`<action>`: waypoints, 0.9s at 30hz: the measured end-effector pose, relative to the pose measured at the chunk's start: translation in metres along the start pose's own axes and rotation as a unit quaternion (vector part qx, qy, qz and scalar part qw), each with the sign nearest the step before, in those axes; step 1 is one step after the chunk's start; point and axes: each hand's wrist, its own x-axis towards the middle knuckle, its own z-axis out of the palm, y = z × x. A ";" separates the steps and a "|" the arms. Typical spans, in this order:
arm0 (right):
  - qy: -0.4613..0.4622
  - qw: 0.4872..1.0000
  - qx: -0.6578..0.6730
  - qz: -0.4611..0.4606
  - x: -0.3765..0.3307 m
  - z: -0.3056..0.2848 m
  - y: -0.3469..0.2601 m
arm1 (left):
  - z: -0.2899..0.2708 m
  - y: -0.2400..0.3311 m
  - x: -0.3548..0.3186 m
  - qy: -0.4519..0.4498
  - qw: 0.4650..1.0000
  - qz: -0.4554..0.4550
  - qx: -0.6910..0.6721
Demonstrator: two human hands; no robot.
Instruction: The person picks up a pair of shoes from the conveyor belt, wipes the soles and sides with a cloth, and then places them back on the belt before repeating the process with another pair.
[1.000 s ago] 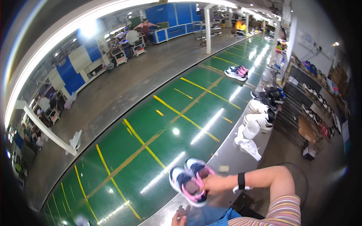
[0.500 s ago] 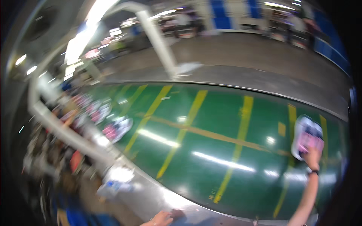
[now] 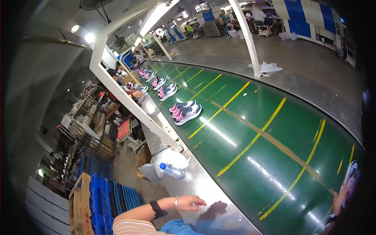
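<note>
At the right rim my right hand [image 3: 340, 199] is on a white and dark sneaker [image 3: 351, 176], its fingers against the shoe's near side; vignetting hides part of both. My left hand [image 3: 192, 203] hovers over the metal ledge beside the belt, fingers loosely stretched and holding nothing. A pair of pink, white and black sneakers [image 3: 187, 112] sits on the green conveyor belt [image 3: 235, 156]. Farther up the belt stand another pair [image 3: 167, 92] and several more in a row.
A water bottle [image 3: 172, 170] with a blue cap lies by a clear plastic bag [image 3: 160, 160] on the ledge. A white frame post [image 3: 137, 113] rises at the ledge. Blue pallets [image 3: 102, 199] stand at lower left. A co-worker's hand [image 3: 137, 94] is near the far shoes.
My view has swung left, so the belt and shoes sit differently in it. My right hand and its sneakers now appear at the right rim. More of my left forearm shows.
</note>
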 end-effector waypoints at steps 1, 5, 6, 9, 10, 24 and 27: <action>-0.129 0.989 0.068 0.002 0.004 -0.040 -0.096 | -0.022 0.001 -0.015 -0.001 0.998 0.003 -0.058; -0.292 0.944 0.100 -0.116 -0.030 -0.099 -0.252 | -0.104 -0.022 -0.058 0.050 0.966 0.128 -0.218; -0.321 0.932 0.120 -0.114 -0.035 -0.126 -0.308 | -0.122 -0.017 -0.070 0.099 0.961 0.153 -0.209; -0.197 0.905 0.353 -0.132 -0.060 -0.168 -0.446 | -0.164 -0.034 -0.093 0.288 0.879 0.245 -0.291; -0.154 0.877 0.438 -0.124 -0.067 -0.189 -0.500 | -0.179 -0.044 -0.103 0.365 0.850 0.286 -0.248; -0.112 0.507 0.775 -0.360 -0.103 -0.324 -0.816 | -0.339 -0.097 -0.101 0.558 0.701 0.429 -0.116; -0.176 0.463 0.784 -0.374 -0.098 -0.308 -0.821 | -0.339 -0.108 -0.082 0.574 0.657 0.472 -0.129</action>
